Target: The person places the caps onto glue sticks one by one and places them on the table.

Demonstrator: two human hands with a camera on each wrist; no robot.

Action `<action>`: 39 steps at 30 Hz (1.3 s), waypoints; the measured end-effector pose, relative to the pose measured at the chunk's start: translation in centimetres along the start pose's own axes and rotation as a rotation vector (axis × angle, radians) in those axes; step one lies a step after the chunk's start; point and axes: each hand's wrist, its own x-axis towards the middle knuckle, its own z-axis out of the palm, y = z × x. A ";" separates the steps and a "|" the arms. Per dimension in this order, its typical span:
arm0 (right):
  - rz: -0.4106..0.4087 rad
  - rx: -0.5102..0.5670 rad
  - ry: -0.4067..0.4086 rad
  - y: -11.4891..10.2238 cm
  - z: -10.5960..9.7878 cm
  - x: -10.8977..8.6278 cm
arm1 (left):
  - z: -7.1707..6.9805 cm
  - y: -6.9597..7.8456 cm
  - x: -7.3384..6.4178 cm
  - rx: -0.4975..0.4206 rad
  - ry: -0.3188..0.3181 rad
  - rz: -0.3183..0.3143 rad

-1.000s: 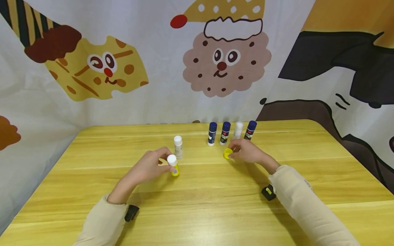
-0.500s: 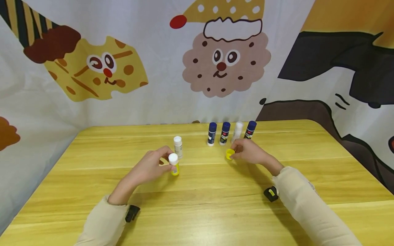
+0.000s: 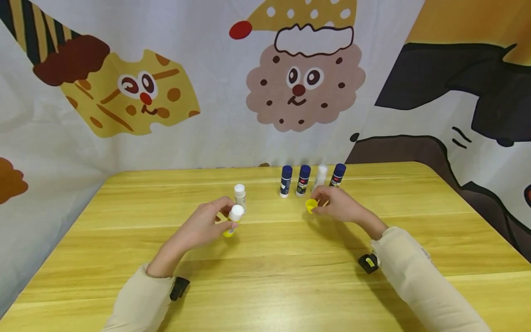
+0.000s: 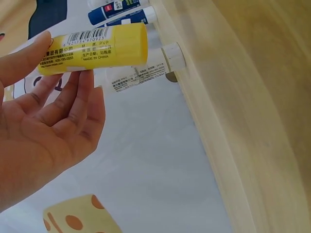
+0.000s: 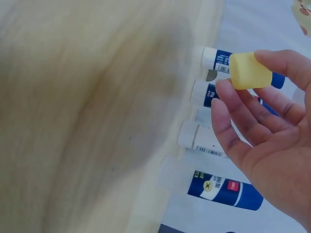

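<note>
My left hand (image 3: 201, 226) pinches a yellow glue stick (image 4: 97, 48) between thumb and fingers. Its white top (image 3: 237, 212) leans to the right in the head view, with the yellow end at lower left. Just behind it stands a white glue stick (image 3: 239, 191), partly hidden by the held one. My right hand (image 3: 340, 206) has a small yellow cap (image 5: 250, 71) between its thumb and fingertips, tipped so its hollow side faces up and left in the head view.
Along the back of the wooden table (image 3: 265, 286), three blue glue sticks and another white glue stick (image 3: 321, 176) stand in a row. The right hand overlaps the lower part of two of them. A printed curtain (image 3: 224, 92) hangs behind the table.
The yellow glue stick has gone from nearly upright to tilted, its white top swinging right and its lower end left. My right hand has shifted slightly right with the yellow cap.
</note>
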 end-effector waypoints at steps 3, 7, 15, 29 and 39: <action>-0.017 0.005 0.002 0.0 0.1 -0.1 | 0.0 0.1 0.0 0.001 0.006 0.001; -0.028 0.012 0.002 -0.2 0.1 -0.3 | 0.1 0.3 0.0 -0.004 0.011 0.003; -0.060 0.008 -0.009 -1.0 0.1 -0.6 | 0.4 0.5 0.1 -0.008 0.014 0.043; -0.173 0.003 0.022 -2.2 0.6 -0.7 | 0.7 0.9 0.2 0.008 -0.001 0.021; -0.194 -0.013 -0.035 -3.6 1.1 -0.5 | 0.9 1.3 0.5 0.023 -0.020 0.015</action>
